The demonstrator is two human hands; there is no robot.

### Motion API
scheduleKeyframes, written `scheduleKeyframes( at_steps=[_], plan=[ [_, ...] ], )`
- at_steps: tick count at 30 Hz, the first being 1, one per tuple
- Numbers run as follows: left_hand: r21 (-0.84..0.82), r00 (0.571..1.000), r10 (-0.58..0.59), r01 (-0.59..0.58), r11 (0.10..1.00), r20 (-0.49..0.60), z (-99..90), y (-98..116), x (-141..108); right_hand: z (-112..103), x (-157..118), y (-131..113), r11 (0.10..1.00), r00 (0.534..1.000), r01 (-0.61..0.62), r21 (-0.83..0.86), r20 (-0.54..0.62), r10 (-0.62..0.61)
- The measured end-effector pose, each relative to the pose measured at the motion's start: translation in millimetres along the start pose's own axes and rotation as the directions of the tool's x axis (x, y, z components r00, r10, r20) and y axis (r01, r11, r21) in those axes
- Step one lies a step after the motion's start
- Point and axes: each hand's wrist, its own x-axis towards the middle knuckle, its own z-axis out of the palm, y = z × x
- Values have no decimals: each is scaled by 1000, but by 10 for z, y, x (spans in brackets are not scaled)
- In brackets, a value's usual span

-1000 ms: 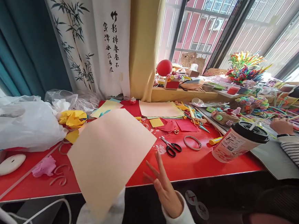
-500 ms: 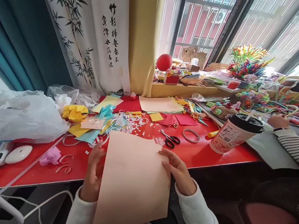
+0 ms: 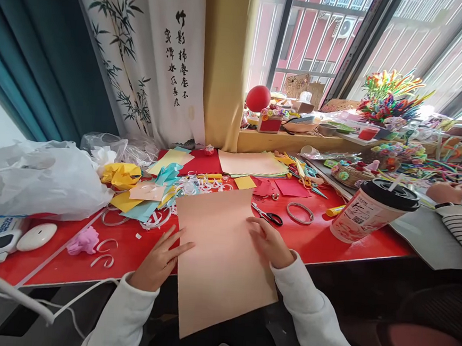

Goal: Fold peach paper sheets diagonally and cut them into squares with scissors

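Touches peach rectangular paper sheet [image 3: 219, 273] at left edge with open, spread fingers of left hand [image 3: 156, 263], at right side with open, bent fingers of right hand [image 3: 272, 244]. Overhangs glossy red bench [image 3: 309, 240].

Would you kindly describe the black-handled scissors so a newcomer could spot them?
On the red table, find the large peach sheet at the near edge. Beside its far right corner lie the scissors, left of the bangle. Black handles set them apart from the orange-handled pair farther back.
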Motion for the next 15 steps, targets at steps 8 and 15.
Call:
scheduleKeyframes(
  at_steps=[8,15],
  plan=[
    [172,994,-106,109,979,-31,170,-66,40,-97,-475,-494,883,918,325,-339,339,-208],
    [167,988,-145,135,977,46,105,-78,111,140,-842,-703,797,907,420,-435,227,-354]
  ],
)
